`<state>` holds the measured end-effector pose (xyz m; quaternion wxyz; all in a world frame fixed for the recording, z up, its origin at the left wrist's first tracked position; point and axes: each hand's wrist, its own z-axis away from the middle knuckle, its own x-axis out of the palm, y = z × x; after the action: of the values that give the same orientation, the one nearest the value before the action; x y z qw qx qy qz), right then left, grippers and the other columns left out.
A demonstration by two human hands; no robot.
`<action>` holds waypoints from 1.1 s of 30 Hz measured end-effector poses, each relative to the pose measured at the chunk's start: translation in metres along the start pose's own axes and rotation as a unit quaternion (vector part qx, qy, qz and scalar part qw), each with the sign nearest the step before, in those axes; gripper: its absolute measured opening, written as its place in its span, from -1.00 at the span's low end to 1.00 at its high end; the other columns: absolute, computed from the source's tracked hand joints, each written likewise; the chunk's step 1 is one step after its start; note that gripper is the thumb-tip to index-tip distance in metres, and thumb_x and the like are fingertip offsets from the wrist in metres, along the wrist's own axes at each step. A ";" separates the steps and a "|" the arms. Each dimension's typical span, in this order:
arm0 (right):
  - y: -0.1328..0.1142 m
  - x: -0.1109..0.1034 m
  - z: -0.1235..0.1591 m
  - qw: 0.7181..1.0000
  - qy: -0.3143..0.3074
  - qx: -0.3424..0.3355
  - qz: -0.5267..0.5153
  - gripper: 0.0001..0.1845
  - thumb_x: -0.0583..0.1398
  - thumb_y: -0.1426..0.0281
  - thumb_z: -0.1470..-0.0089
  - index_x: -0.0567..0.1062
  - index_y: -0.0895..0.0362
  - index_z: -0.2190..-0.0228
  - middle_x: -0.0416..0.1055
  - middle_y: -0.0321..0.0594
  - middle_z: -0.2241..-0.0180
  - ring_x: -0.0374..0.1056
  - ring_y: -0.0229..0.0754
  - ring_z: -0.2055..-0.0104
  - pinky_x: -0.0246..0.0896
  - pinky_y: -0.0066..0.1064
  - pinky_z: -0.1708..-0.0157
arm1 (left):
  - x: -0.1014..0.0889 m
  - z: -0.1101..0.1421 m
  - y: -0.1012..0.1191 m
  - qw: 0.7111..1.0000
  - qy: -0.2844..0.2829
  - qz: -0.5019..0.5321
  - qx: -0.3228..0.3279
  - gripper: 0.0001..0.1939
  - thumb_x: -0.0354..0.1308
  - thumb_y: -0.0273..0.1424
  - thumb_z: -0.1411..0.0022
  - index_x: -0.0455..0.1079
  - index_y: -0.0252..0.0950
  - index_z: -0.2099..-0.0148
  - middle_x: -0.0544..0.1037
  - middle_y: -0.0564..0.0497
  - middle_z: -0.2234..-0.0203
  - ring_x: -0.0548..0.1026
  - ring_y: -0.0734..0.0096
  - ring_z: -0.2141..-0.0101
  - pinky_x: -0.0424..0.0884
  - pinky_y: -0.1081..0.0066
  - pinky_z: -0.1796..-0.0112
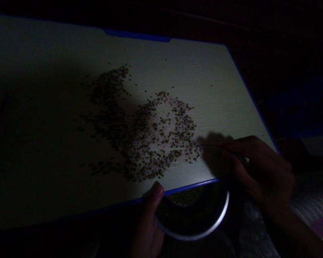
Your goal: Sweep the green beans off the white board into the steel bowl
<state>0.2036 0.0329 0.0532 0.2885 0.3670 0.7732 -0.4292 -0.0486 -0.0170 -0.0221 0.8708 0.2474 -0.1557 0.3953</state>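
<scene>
Pinching thin tool (210, 145) with right hand (261, 172); touching near board (220, 114) edge with left hand (150, 220) (cannot tell grip); beans (187, 197) in bowl (221, 218), many left among white grains (163, 111).

Right hand (261, 173) pinches (fingers (246, 144) bent); left hand (150, 218) extends 1 thumb (157, 190).

Mung beans (107, 89) and pale grains (164, 111) lie mixed on a blue-edged board (193, 68). Over the board's right side, my right hand (261, 172) pinches a thin utensil (208, 145); my left hand (149, 218) touches its near edge, a bowl (218, 221) partly beneath.
</scene>
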 end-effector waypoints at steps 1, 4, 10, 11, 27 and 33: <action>-0.003 0.001 0.001 1.000 -0.002 -0.007 -0.011 -0.80 0.36 0.52 -0.40 0.73 0.04 0.03 0.71 -0.24 0.18 0.63 -0.15 0.19 0.52 -0.29 0.22 | 0.005 0.002 0.000 0.999 0.051 -0.010 0.002 -0.11 0.66 -0.23 -0.19 0.48 -0.08 -0.51 0.81 -0.07 -0.25 0.53 -0.27 -0.46 0.43 -0.10 -0.48; -0.008 0.002 0.004 0.999 -0.004 -0.025 -0.027 -0.77 0.37 0.58 -0.37 0.71 0.09 0.02 0.71 -0.23 0.18 0.63 -0.18 0.19 0.51 -0.32 0.22 | 0.016 0.005 0.001 0.995 0.090 -0.032 0.012 -0.13 0.67 -0.20 -0.11 0.55 -0.09 -0.44 0.80 -0.09 -0.25 0.51 -0.31 -0.47 0.35 -0.11 -0.52; -0.008 -0.007 0.006 0.999 0.013 -0.034 -0.020 -0.77 0.38 0.61 -0.36 0.69 0.08 0.05 0.69 -0.25 0.20 0.61 -0.21 0.20 0.52 -0.35 0.24 | 0.020 0.005 0.003 0.996 0.091 -0.002 -0.011 -0.04 0.74 -0.25 0.00 0.55 -0.03 -0.45 0.84 -0.03 -0.19 0.54 -0.29 -0.46 0.37 -0.11 -0.52; -0.009 -0.010 0.007 0.999 0.021 -0.021 -0.011 -0.78 0.38 0.59 -0.36 0.69 0.06 0.06 0.69 -0.26 0.20 0.61 -0.21 0.21 0.53 -0.35 0.26 | 0.020 0.005 0.003 0.996 0.091 0.001 -0.009 -0.02 0.74 -0.25 0.00 0.54 -0.02 -0.46 0.84 -0.02 -0.19 0.53 -0.28 -0.46 0.37 -0.11 -0.52; -0.008 -0.008 0.021 0.999 0.022 0.030 0.002 -0.75 0.38 0.52 -0.40 0.71 0.00 -0.03 0.68 -0.28 0.21 0.61 -0.20 0.25 0.54 -0.38 0.28 | -0.008 -0.003 -0.002 0.997 0.032 -0.058 0.028 -0.18 0.54 -0.18 -0.35 0.44 0.07 -0.57 0.72 0.00 -0.37 0.46 -0.22 -0.52 0.35 -0.10 -0.53; -0.009 -0.013 0.018 0.998 0.028 0.044 0.035 -0.79 0.36 0.49 -0.43 0.71 -0.02 -0.01 0.68 -0.32 0.20 0.60 -0.23 0.25 0.53 -0.41 0.26 | 0.019 0.006 0.003 0.997 0.072 -0.015 0.002 -0.03 0.65 -0.25 -0.14 0.44 -0.02 -0.55 0.78 -0.05 -0.28 0.45 -0.33 -0.50 0.27 -0.21 -0.55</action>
<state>0.2059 0.0094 0.0583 0.2654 0.4183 0.7481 -0.4415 -0.0387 -0.0072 -0.0072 0.8852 0.2222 -0.0876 0.3993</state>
